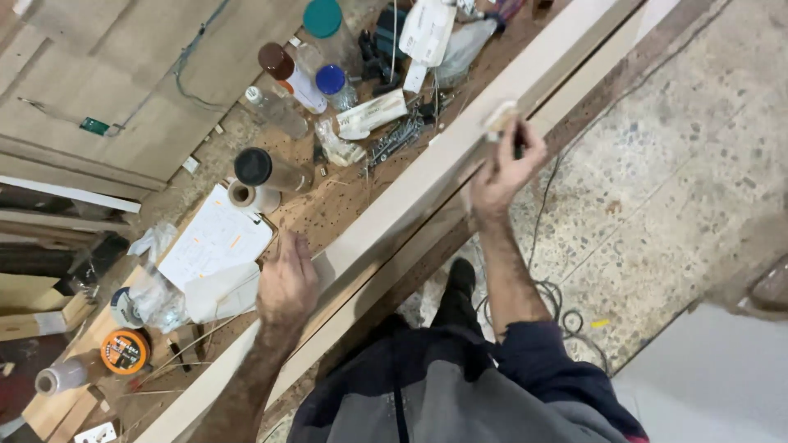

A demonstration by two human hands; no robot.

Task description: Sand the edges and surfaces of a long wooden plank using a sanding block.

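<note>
A cluttered pegboard workbench [328, 209] carries a long pale board [427, 184], running diagonally from near left to far right along the bench edge. My right hand [505, 168] grips a small block [501, 119] on it; my left hand [287, 283] rests flat, steadying it. Bottles [291, 78], screws [394, 139] and papers [213, 242] crowd alongside.

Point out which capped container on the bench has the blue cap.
The small clear bottle, right of the white bottle with the brown cap. The jar above it has a teal lid; the tube has a black cap.
</note>
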